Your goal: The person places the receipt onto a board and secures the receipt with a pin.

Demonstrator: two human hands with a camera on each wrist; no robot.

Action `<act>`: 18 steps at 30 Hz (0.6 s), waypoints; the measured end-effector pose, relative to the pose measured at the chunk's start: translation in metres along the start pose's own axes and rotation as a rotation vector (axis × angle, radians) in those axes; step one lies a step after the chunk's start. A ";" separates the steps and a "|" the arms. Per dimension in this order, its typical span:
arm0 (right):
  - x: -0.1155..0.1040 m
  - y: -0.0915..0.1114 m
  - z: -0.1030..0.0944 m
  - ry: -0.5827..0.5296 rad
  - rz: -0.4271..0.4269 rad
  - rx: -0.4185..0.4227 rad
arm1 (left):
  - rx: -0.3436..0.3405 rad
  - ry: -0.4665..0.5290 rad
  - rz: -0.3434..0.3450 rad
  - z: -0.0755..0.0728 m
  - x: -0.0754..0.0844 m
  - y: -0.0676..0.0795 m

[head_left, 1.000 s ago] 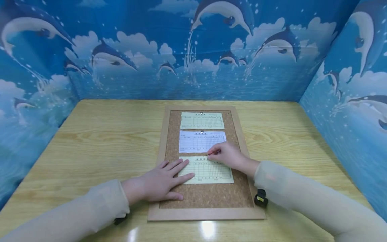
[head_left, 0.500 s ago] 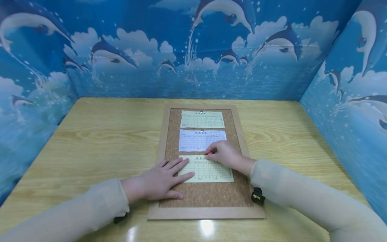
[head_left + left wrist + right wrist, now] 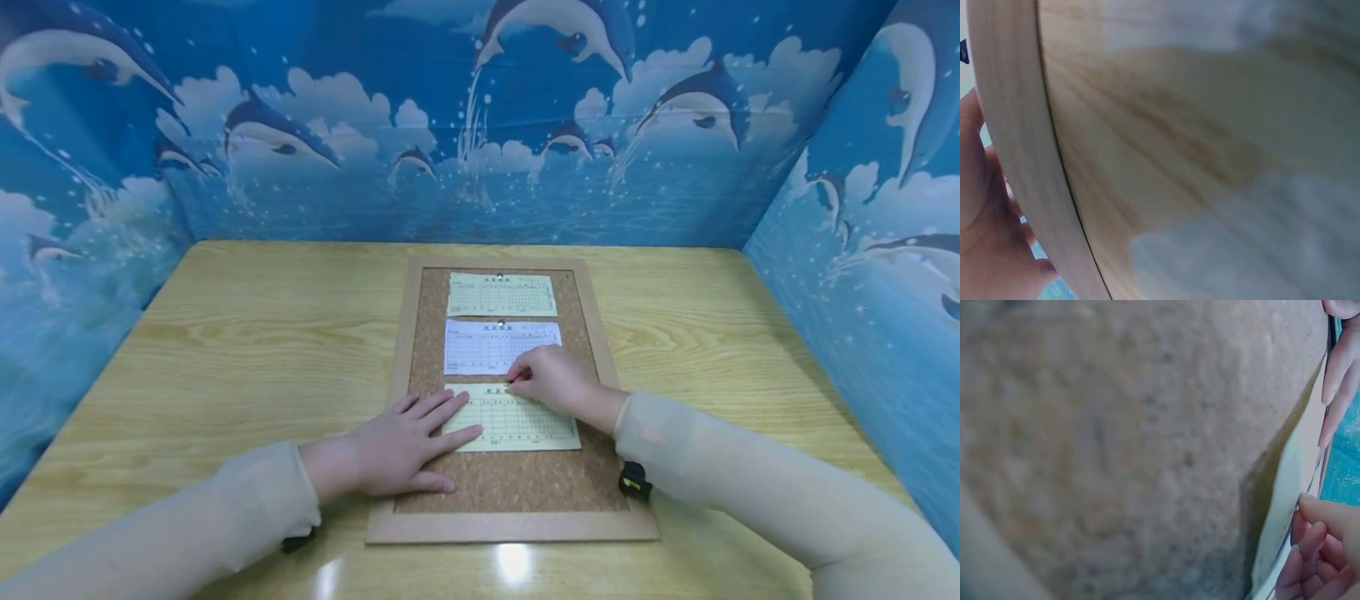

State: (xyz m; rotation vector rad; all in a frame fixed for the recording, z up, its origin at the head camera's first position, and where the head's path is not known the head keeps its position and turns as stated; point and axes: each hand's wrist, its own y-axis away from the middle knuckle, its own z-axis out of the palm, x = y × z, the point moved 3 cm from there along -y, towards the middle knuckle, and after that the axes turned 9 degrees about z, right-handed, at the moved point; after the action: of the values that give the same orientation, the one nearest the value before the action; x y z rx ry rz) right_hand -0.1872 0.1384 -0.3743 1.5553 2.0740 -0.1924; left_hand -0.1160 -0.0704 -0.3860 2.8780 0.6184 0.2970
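Observation:
A corkboard (image 3: 517, 487) in a light wood frame lies flat. My left hand (image 3: 401, 446) is spread across its left side, with fingertips on the left edge of the lower pale green paper form (image 3: 525, 429). At that form's top edge, my right hand (image 3: 558, 382) pinches a small thumbtack, mostly hidden between thumb and forefinger. Above it is a white form (image 3: 480, 354), and at the top another pale green form (image 3: 502, 300); each has a small shiny thumbtack (image 3: 500, 323) at its top middle. In the right wrist view, the lower form's near edge (image 3: 1279, 512) stands off the cork.
The board lies on a wood-grain table (image 3: 285, 333). A blue dolphin-print curtain (image 3: 337, 192) encloses the back and sides. Black wrist devices (image 3: 635, 481) show beneath both sleeves.
My right hand has shifted slightly left along the lower form's top edge, toward its middle. The left hand stays in place on the form.

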 end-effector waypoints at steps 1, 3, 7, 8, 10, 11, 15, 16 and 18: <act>-0.001 0.000 0.000 0.010 0.005 -0.007 | 0.000 0.001 0.000 0.000 0.000 0.000; -0.003 -0.001 -0.001 0.033 0.006 -0.015 | -0.001 0.002 -0.001 0.000 0.000 0.000; -0.004 -0.002 -0.002 0.055 0.006 -0.029 | -0.002 0.007 -0.003 0.000 0.000 0.000; -0.005 -0.002 -0.002 0.058 0.006 -0.031 | -0.003 0.009 -0.003 0.000 0.000 0.000; -0.005 -0.003 -0.003 0.058 0.007 -0.036 | -0.001 0.009 -0.002 0.001 -0.001 0.000; -0.005 -0.003 -0.003 0.057 0.007 -0.038 | 0.000 0.008 -0.001 0.001 -0.001 0.000; -0.005 -0.002 -0.003 0.056 0.002 -0.038 | 0.010 0.006 0.006 0.001 -0.001 -0.001; -0.005 -0.002 -0.003 0.058 -0.002 -0.036 | 0.010 0.006 0.006 0.001 -0.001 -0.001; -0.005 -0.002 -0.003 0.065 -0.004 -0.033 | 0.010 0.004 0.006 0.000 0.000 -0.001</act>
State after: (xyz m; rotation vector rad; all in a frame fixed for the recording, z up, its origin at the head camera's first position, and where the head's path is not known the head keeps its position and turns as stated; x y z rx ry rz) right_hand -0.1888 0.1347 -0.3700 1.5565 2.1197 -0.1095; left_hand -0.1166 -0.0698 -0.3866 2.8906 0.6137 0.3014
